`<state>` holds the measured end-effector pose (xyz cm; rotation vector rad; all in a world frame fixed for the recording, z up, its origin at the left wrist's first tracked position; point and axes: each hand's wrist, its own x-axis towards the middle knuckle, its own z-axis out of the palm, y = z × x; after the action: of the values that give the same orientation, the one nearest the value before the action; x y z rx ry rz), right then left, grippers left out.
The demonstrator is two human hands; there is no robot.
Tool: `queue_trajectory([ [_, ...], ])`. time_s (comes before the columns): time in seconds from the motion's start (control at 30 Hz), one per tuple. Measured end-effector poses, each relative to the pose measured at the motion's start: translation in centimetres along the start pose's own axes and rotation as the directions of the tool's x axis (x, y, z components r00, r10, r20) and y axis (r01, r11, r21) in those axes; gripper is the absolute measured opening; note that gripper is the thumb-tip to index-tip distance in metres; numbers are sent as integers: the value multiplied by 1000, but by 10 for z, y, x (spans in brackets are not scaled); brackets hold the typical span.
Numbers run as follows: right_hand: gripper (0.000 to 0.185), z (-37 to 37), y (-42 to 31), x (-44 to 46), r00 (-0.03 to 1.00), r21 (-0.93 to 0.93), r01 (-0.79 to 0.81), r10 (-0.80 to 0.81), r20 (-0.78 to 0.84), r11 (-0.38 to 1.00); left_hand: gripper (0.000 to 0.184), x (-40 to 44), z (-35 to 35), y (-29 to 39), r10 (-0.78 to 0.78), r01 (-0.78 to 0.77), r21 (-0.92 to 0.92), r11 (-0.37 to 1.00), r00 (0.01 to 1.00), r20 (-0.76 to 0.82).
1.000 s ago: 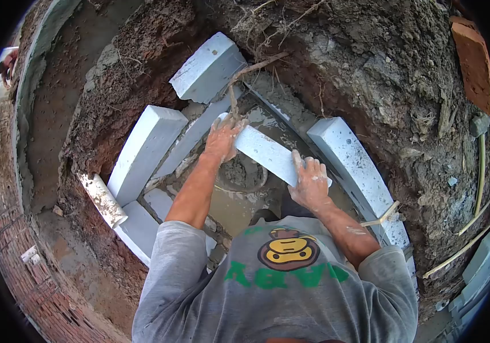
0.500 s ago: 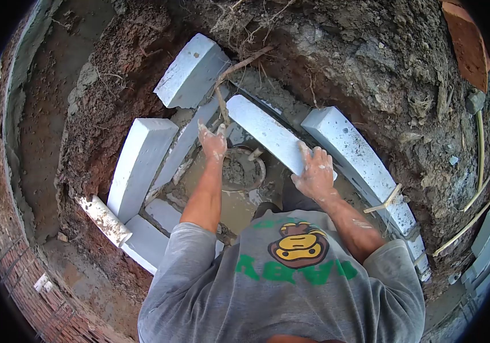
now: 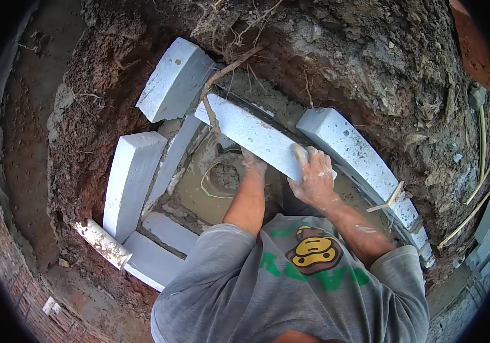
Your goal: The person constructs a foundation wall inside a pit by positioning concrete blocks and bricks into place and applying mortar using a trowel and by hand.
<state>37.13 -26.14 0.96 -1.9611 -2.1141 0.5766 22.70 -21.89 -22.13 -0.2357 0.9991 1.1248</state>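
Note:
A long white lightweight concrete block (image 3: 256, 132) lies at a slant in front of me, its left end behind a hanging root (image 3: 209, 106). My right hand (image 3: 314, 177) grips the block's near right end, fingers over the top face. At the block's lower edge is my left hand (image 3: 254, 162), its fingers tucked out of sight under it. Just left of that hand, a round container (image 3: 222, 176) with grey mud or mortar sits in murky water (image 3: 199, 203).
More white blocks stand around the pit: one at upper left (image 3: 173, 80), one at left (image 3: 130, 186), and a long speckled one at right (image 3: 359, 160). A dirty white pipe (image 3: 103, 244) juts from the left soil wall. Roots hang from the rough earth bank (image 3: 365, 63).
My left hand has moved right, from beside the root to the block's lower edge. The block's left end has shifted left behind the root. My right hand keeps its grip.

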Motion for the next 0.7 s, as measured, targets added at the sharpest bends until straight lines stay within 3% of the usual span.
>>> queue_trajectory([
  [0.1, 87, 6, 0, 7, 997, 7, 27, -27, -73, 1000, 50, 27, -1, 18, 22, -18, -40, 999, 994, 111],
  [0.2, 87, 9, -5, 16, 995, -4, 18, -18, -101, 1000, 52, 48, -5, 30, -6, 10, -34, 999, 992, 124],
  [0.3, 91, 7, -5, 24, 997, 16, 35, -34, -70, 999, 57, 64, -8, 34, -83, 152, -247, 957, 960, 267],
  [0.5, 93, 7, -3, 29, 995, 18, 42, -40, -93, 999, 55, 46, 23, 49, -192, 226, -40, 973, 897, 397],
  [0.6, 93, 5, -2, 34, 996, 0, 43, -43, -72, 999, 63, 43, 29, 50, -225, 234, -38, 971, 960, 164],
  [0.7, 92, 4, -2, 37, 997, -7, 47, -47, -55, 999, 52, 36, 39, 58, -130, 116, 187, 976, 989, 64],
])
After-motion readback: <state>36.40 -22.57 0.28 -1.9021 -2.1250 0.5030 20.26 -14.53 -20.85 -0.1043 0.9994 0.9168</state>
